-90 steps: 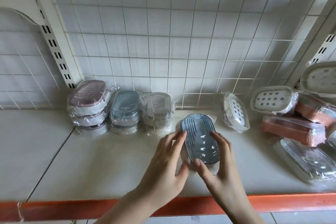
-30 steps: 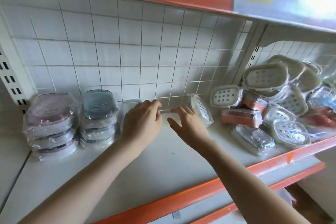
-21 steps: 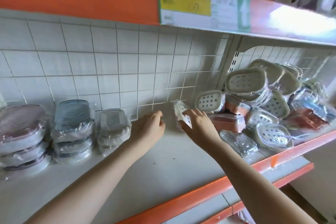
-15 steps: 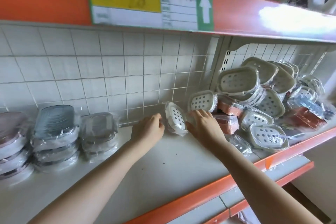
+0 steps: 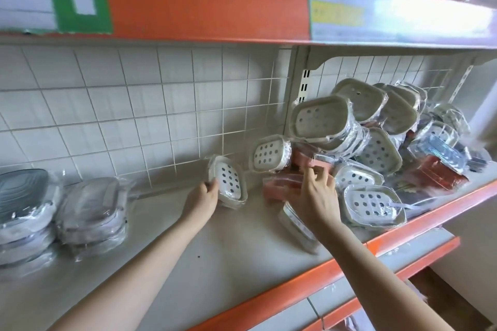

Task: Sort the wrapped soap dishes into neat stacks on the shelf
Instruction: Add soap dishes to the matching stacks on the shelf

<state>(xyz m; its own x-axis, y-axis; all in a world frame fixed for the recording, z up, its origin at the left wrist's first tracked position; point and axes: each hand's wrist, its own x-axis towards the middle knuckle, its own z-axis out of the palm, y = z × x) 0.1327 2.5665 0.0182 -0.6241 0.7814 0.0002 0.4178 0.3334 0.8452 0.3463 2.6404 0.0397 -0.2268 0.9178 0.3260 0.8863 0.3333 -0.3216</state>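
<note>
The left hand (image 5: 201, 197) pinches a white dotted soap dish (image 5: 228, 181) propped on edge near the tiled back wall, likely to steady it for stacking. The right hand (image 5: 316, 196), fingers spread, reaches over a pink dish (image 5: 279, 187). A jumbled heap (image 5: 376, 137) crowds the shelf (image 5: 215, 263); neat stacks (image 5: 91, 212) stand left.
</note>
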